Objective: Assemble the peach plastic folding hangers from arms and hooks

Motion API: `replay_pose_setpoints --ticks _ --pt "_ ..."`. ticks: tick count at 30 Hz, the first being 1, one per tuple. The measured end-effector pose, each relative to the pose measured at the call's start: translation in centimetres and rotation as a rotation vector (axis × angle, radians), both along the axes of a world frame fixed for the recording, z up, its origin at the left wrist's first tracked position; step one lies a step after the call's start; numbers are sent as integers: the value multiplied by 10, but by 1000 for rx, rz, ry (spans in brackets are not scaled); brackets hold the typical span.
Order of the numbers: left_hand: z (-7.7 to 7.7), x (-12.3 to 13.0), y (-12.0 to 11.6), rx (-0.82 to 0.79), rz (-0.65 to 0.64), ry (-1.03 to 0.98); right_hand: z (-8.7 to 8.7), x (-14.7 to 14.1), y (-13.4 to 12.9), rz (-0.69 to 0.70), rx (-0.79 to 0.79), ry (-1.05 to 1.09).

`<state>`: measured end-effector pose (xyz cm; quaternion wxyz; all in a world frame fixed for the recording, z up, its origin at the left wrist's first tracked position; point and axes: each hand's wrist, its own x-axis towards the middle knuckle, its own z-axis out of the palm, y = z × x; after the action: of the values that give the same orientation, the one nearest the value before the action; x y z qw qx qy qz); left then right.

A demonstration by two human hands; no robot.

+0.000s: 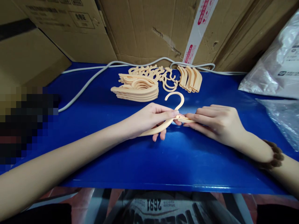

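Above the blue table, my left hand point(156, 118) pinches a cream plastic hanger piece point(161, 128), its curved arm running back under the palm. A hanger hook point(180, 99) rises from the joint at my left fingertips, curling to the left. From the other side my right hand point(216, 121) is closed on a second hanger arm point(187, 120), whose end meets the joint beside my left thumb. Most of that arm is hidden by my right fingers. Whether the two pieces are locked together I cannot tell.
Behind my hands are a stack of folded hangers point(137, 93), a pile of loose hooks point(149, 72) and several hanger arms point(191, 79). A white cable point(86, 84) crosses the blue table point(144, 161). Cardboard boxes point(144, 31) stand behind; plastic bags point(273, 68) lie at right.
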<state>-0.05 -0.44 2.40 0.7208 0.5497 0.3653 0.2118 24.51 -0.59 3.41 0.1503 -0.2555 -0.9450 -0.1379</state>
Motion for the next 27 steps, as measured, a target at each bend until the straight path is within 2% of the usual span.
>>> replay_pose_setpoints --ticks 13,22,27 --pt "4 -1 2 -24 -68 22 -1 -4 -4 14 72 -9" --pt "9 -6 5 -102 -85 5 -1 -3 -5 6 105 -24" --pt "4 -6 5 -72 -117 -8 2 -1 -3 -31 30 27"
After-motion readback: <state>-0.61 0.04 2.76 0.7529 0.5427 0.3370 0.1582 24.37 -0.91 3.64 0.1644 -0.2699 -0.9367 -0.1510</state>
